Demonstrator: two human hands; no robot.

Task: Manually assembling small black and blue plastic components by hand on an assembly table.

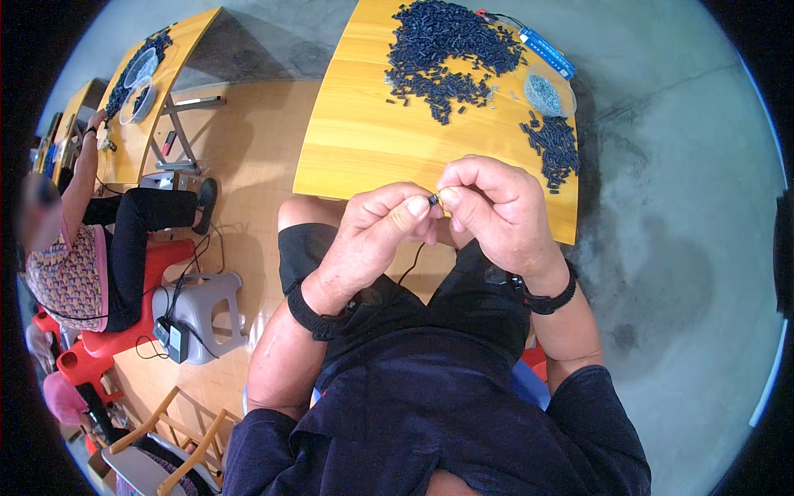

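Both hands meet over my lap, just off the near edge of the yellow wooden table (372, 157). Between thumb and forefinger, my left hand (376, 227) pinches a small black cylindrical piece (432, 199). My right hand (500, 211) is closed in a pinch right beside it, fingertips touching or nearly touching the piece. Whatever those right fingers hold is too small and covered to make out. Farther back on the table lies a large heap of similar black pieces (447, 41), with a smaller pile (556, 153) along the right edge.
A clear plastic tub (547, 95) of small silvery parts sits at the table's right edge, near a blue box (546, 52) with wires. To the left, a person (70, 264) works at another table (186, 50). A grey stool (211, 318) stands on the floor between us.
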